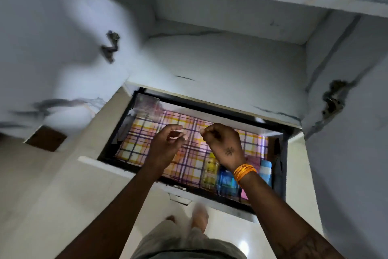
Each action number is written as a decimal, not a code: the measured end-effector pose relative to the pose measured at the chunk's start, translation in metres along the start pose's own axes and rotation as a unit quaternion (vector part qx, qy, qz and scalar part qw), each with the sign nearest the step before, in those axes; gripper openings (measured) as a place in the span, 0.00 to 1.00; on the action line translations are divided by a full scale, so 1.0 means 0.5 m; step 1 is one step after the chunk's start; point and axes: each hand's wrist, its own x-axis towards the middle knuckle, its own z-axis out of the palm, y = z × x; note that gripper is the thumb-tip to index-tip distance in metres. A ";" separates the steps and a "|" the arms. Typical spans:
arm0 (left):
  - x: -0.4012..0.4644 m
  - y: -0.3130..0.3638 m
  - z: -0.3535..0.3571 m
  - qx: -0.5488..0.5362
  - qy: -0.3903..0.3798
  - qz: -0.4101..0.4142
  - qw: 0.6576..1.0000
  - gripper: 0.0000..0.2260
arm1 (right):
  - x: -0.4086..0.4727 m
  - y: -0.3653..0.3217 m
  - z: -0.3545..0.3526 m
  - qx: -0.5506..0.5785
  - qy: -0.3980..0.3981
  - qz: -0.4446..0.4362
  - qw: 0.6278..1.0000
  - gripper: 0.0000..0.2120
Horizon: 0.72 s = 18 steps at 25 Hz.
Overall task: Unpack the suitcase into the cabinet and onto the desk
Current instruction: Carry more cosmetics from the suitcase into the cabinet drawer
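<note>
The cabinet [220, 59] stands with both doors swung wide, and its pulled-out drawer [117, 164] already holds part of the load. A checked cloth [147, 133] in pink, yellow and purple lies flat across most of the drawer floor. At the right end sit a yellow bottle [210, 169], a blue packet [225, 181] just beside it, a light-blue striped item [266, 170] against the side wall, and something pink [244, 194] by the front edge. A clear plastic wrap [147, 104] rests in the back left corner.

Both hands hover above the cloth, apparently not touching it. The left hand [165, 143] has loosely curled, relaxed fingers [176, 127] and holds nothing that can be seen. The right hand [223, 142], with orange bangles [244, 171] at the wrist, is clenched into a loose fist; whether it pinches something small cannot be told.

The wide shelf [210, 82] above the drawer carries nothing visible. Neither the suitcase nor the tabletop is in view, so what is left to unpack cannot be judged. By the look of the drawer, the work seems partway through, with the cloth and toiletries placed.
</note>
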 end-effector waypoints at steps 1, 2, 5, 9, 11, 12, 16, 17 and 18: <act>-0.021 0.010 -0.028 -0.050 0.042 -0.009 0.998 0.11 | 0.005 -0.031 0.025 0.049 -0.019 -0.008 0.999 0.07; -0.043 0.017 -0.057 -0.101 0.084 -0.017 0.991 0.09 | 0.007 -0.064 0.051 0.092 -0.037 -0.013 0.995 0.07; -0.126 0.022 -0.159 -0.212 0.180 -0.026 0.960 0.07 | -0.017 -0.163 0.137 0.197 -0.114 0.003 0.974 0.10; -0.273 -0.021 -0.300 -0.288 0.292 -0.013 0.912 0.10 | -0.107 -0.269 0.283 0.223 -0.234 0.017 0.946 0.12; -0.378 -0.062 -0.366 -0.296 0.359 -0.016 0.885 0.09 | -0.180 -0.316 0.374 0.201 -0.299 0.002 0.933 0.13; -0.439 -0.086 -0.394 -0.301 0.390 -0.017 0.870 0.09 | -0.226 -0.337 0.420 0.188 -0.332 -0.009 0.924 0.13; -0.707 -0.192 -0.472 -0.319 0.503 -0.041 0.803 0.09 | -0.452 -0.393 0.578 0.135 -0.446 -0.062 0.883 0.12; -0.784 -0.222 -0.493 -0.319 0.532 -0.046 0.783 0.09 | -0.524 -0.399 0.619 0.120 -0.475 -0.069 0.869 0.11; -0.859 -0.250 -0.513 -0.318 0.559 -0.050 0.764 0.09 | -0.596 -0.402 0.659 0.109 -0.503 -0.074 0.854 0.11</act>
